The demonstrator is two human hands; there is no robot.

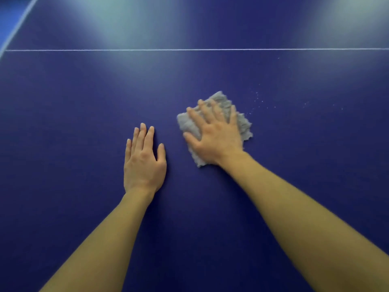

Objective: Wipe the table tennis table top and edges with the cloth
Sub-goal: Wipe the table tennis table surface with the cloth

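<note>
**Wiping the open top, edges not yet reached**

The right hand (214, 135) is pressing a crumpled grey fabric cloth (244, 127) flat onto the dark blue desk (84, 102). It is working on the near side of the thin white line (189, 49), below the line's right half. All 5 digits are lying spread and straight across the cloth, with nothing pinched or bunched; the palm is covering the cloth's near part.

The left hand (143, 161) is resting palm-down on the bare desk, below the line's middle, with its 4 fingers straight and close together. It is holding nothing and appears to be bracing the person's lean.

Pale specks (257, 100) are lying scattered further toward the line's right end, also on its near side. The top-wiping step looks to be in hand. The next move is probably calling for an even-pressure sweep over those specks, then over the line and out to the edges.
</note>
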